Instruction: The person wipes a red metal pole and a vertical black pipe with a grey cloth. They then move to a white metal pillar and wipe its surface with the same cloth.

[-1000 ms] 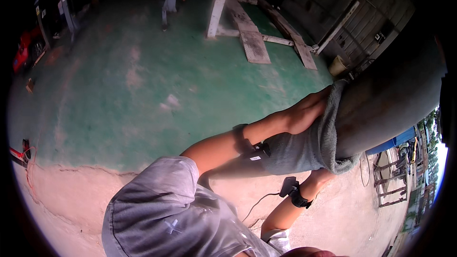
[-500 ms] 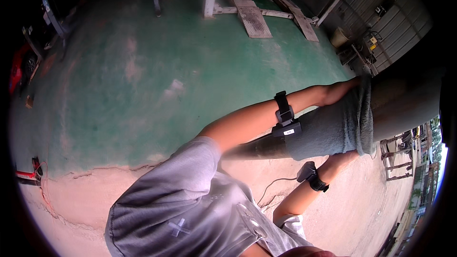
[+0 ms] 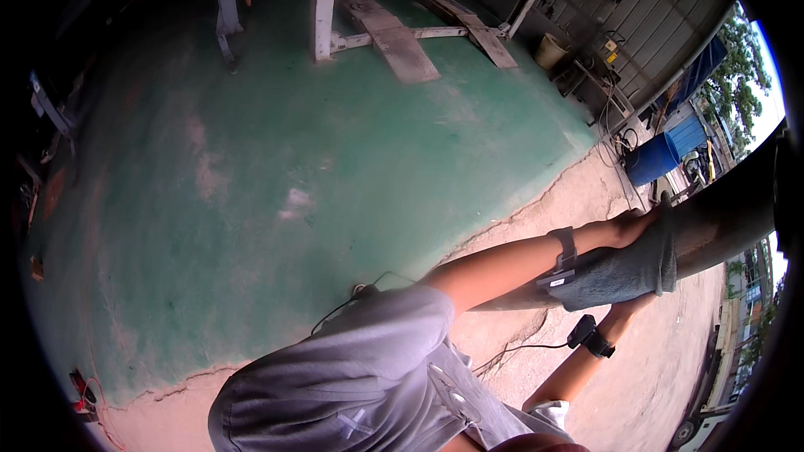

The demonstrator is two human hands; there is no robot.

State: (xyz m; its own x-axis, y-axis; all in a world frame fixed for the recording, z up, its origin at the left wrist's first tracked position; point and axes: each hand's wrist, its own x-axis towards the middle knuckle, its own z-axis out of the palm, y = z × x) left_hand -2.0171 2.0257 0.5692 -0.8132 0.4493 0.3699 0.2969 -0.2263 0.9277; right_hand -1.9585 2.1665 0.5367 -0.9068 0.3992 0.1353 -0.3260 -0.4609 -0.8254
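Dark cylinder: a thick, slanting round body (image 3: 729,228), running up toward the right rim of the view; its bare upper stretch shows past the cloth.
Grey cloth: a fuzzy piece (image 3: 624,272) lies over the visible side of the dark cylinder, a thick edge at its upper end.
Left hand: the hand (image 3: 632,228) is at the cloth, along the upper side of the cylinder.
Right hand: the hand (image 3: 634,305) touches the cloth at the cylinder's lower side, across from the left.
Fingers: mostly hidden by cloth and cylinder, so I cannot tell whether they are spread, pressed together or pinching.
Wrist gear: a dark strap (image 3: 565,247) on the left forearm, beside the cylinder; a black band (image 3: 599,343) on the right wrist, below it.
Blue barrel: tipped in view (image 3: 651,159), above the cylinder.
Ramps: pale tracks (image 3: 398,50) well apart from the cylinder, up and left, beside a white post (image 3: 323,8).
Green floor: spreads (image 3: 251,243) left of the cylinder.
Pale concrete: shows (image 3: 670,343) below it.
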